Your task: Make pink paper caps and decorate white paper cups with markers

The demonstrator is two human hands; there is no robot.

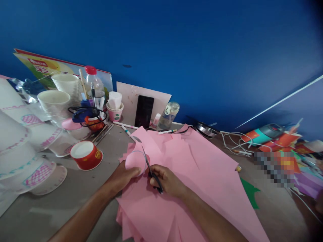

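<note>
My left hand grips a small piece of pink paper with its thumb on top. A curved line is drawn on that piece. In my right hand is a pair of scissors with black handles, my fingers wrapped round them. Their blades point away from me and lie at the right edge of the held piece. I cannot tell how far the blades have gone into the paper. Beneath both hands spreads a pile of pink paper sheets.
Stacked white paper cups, a red paper tub and a red-capped bottle stand left. A black phone leans at the back beside a glass jar. White cables and a teal-orange tool lie right.
</note>
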